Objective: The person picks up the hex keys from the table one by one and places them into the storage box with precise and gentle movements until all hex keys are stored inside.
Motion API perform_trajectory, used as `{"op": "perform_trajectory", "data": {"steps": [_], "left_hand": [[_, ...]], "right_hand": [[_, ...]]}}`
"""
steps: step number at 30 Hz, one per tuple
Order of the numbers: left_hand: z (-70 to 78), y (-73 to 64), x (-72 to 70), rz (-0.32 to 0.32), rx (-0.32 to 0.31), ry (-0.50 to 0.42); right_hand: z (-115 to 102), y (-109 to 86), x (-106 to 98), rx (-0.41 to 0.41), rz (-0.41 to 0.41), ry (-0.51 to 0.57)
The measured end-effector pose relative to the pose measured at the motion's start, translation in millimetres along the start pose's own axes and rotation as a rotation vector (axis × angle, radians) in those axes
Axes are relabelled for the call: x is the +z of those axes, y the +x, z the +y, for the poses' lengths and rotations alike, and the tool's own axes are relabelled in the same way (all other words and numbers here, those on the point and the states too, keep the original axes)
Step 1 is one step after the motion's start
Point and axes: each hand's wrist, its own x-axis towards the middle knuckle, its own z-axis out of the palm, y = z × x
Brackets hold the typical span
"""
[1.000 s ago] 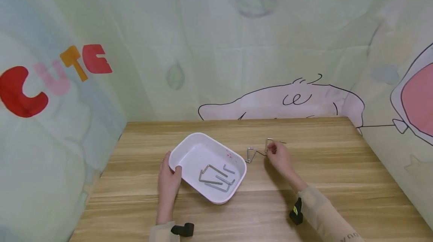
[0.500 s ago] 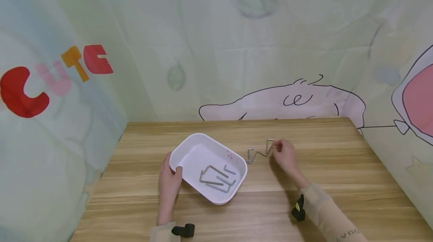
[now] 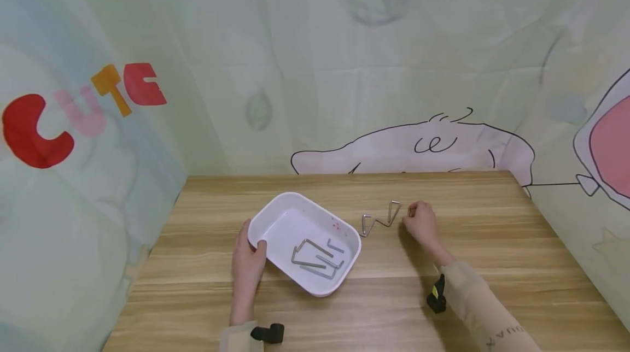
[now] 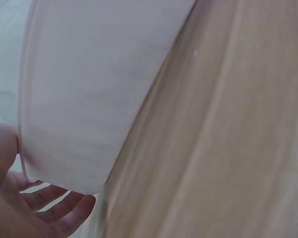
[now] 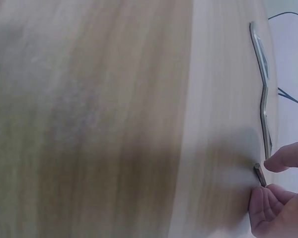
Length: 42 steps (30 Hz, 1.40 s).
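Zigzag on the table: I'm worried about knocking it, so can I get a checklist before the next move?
1. Left hand holding the tray by its rim: ok.
2. Tray upright, opening up: ok.
3. Rods in the tray, below its rim: ok.
4. Zigzag well clear of the tray: not ok; one end lies right by the rim.
5. Firm grip of the right hand on its short piece: cannot tell.
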Motion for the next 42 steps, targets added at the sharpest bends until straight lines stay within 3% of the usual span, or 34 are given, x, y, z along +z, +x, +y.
{"op": "perform_trajectory", "data": {"steps": [14,21,25,42], "left_hand": [[-1.1,1.1,0.5,0.012,0.000,0.002],[-0.3,1.0,-0.2,0.010,0.000,-0.003],[-1.1,0.7,-0.5,0.008,0.001,-0.006],[0.0,0.3,-0.7,-0.005,0.003,-0.001]], "right_hand": [[-1,2.2,-2,-0.026,-0.002,-0.058],[-6,-1.9,-2,-0.165,0.005,-0.264],[-6,-2.6,0,-0.180,0.018,-0.322],[-4,-8.4,-3,-0.139,0.031,-0.282]]}}
